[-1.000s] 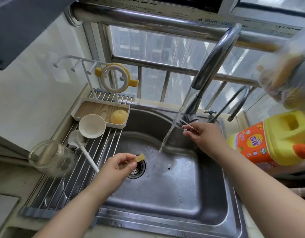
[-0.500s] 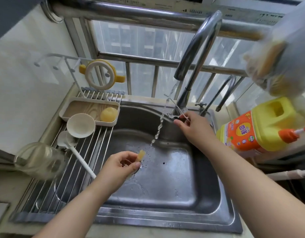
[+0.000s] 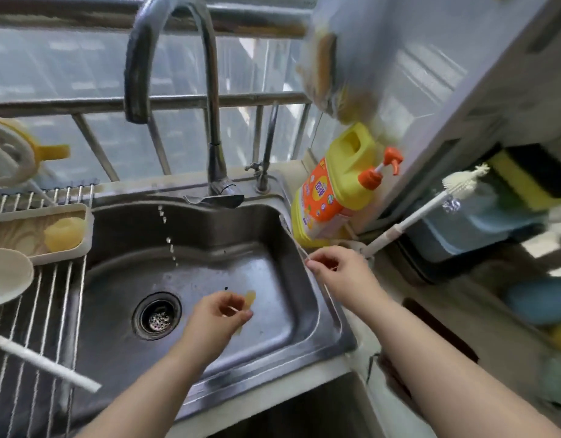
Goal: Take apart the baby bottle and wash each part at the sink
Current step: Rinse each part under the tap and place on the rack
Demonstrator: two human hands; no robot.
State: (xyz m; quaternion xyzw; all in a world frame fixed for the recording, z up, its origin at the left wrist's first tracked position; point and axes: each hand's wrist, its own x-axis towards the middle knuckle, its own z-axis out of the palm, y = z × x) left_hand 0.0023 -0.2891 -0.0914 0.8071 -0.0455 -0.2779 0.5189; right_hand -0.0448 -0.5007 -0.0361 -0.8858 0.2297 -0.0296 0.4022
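Observation:
Over the steel sink [image 3: 292,327], just right of the drain [image 3: 157,316], my left hand [image 3: 219,314] pinches a small translucent yellow bottle part [image 3: 249,298] between thumb and fingertips. At the sink's right rim my right hand [image 3: 342,273] pinches a thin wire brush [image 3: 296,240], which slants up along the rim. Only a few drops fall from the tall curved faucet [image 3: 211,121]. Other bottle parts lie on the left: a cream cap [image 3: 4,276], a yellow dome-shaped piece [image 3: 66,232] in a tray [image 3: 36,213], and a handled ring [image 3: 10,153].
A wire drying rack [image 3: 51,311] covers the sink's left side, and a white brush handle [image 3: 42,361] lies across it. A yellow and orange detergent jug [image 3: 333,191] stands at the back right corner. Right of it leans a white bottle brush [image 3: 431,203], with sponges [image 3: 519,181] behind.
The running stream has dwindled to drops. My right hand left the faucet base and moved to the sink's right rim with the thin brush. The view swung right; my left hand keeps the yellow part.

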